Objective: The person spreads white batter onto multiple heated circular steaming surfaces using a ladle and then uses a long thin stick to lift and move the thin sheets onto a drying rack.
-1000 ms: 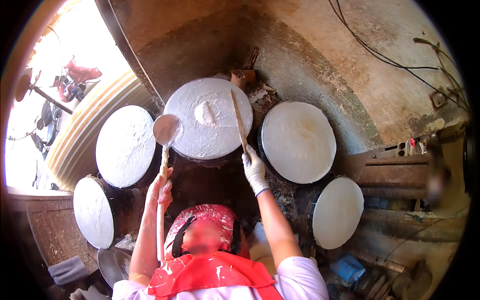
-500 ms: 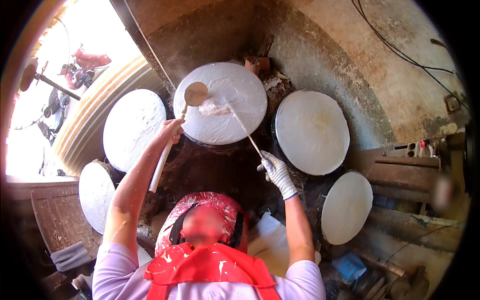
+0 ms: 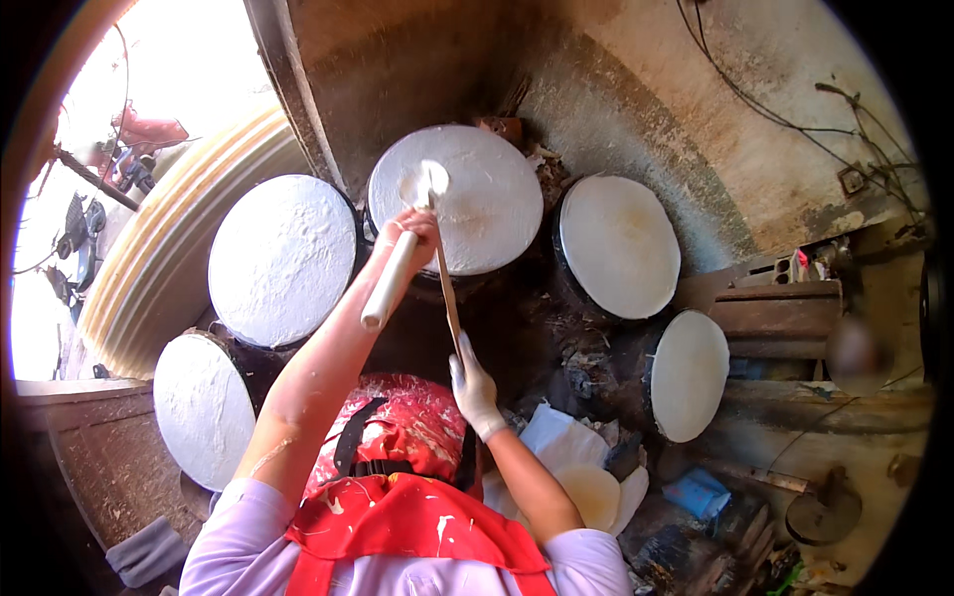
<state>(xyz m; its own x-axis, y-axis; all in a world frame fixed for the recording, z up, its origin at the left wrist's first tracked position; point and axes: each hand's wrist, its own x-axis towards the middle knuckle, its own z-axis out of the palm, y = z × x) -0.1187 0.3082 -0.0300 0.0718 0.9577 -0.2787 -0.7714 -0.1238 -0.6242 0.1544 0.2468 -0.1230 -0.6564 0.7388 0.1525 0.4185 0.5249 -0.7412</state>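
Note:
My bare left hand (image 3: 411,228) is closed around the pale handle of a ladle (image 3: 389,278). The ladle's bowl, coated white and partly hidden behind the fingers, is over the large round white-topped pan (image 3: 502,214) in the middle. My right hand (image 3: 473,392), in a white glove, grips the lower end of a thin wooden stick (image 3: 448,293). The stick slants up toward the ladle and its top end meets or passes behind my left hand; I cannot tell which. A smooth white layer covers the pan's top.
More round white-topped pans stand in an arc: two on the left (image 3: 283,260) (image 3: 202,409), two on the right (image 3: 620,246) (image 3: 689,375). Pale round sheets (image 3: 588,494) lie low right. A corrugated panel (image 3: 189,228) leans left; a blue packet (image 3: 698,493) lies right.
My left hand has moved right with the ladle. My right hand has come down and left, bringing the stick nearer the ladle. The pinkish patch on the middle pan no longer shows. The view has shifted.

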